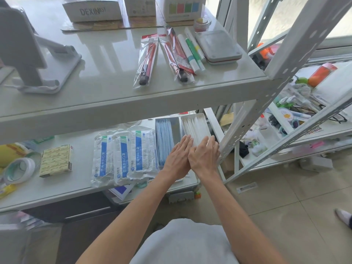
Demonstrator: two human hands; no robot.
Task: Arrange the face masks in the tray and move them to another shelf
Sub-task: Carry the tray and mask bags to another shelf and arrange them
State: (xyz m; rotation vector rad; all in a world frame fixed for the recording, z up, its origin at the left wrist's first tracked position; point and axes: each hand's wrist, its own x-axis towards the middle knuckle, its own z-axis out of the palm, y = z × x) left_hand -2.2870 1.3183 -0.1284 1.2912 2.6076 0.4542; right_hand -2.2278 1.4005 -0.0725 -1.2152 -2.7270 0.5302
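Logging: what I see through the head camera, item by item.
Left hand (176, 159): centre of the frame, fingers stretched flat and together, palm down, gripping nothing; it lies over the near end of the tray.
Right hand (204, 156): just right of the left hand and touching it along the thumb side; fingers spread loosely and bent down onto the white masks. I cannot tell whether they pinch anything.
Tray (177, 128): shiny metal, on the lower shelf, centre of the frame, long axis running away from me.
Blue face masks (163, 140): stood on edge in a row along the tray's left side; bare metal shows beside them.
White masks (196, 128): packed on edge in a pale open box just right of the tray, under my right fingertips.
Sealed mask packs (125, 157): three white-and-blue packets, overlapping side by side, left of the tray on the same shelf.
Lower shelf (80, 183): pale surface, lower left of the frame.
Yellow box (56, 161): left of the packs, well apart from the tray.
Tape rolls (19, 168): far left edge.
Upper shelf (95, 73): fills the top half of the frame.
Bagged pens (146, 63): upper centre, on the upper shelf.
Markers (192, 52): right of the pens, beside a flat white case (219, 46).
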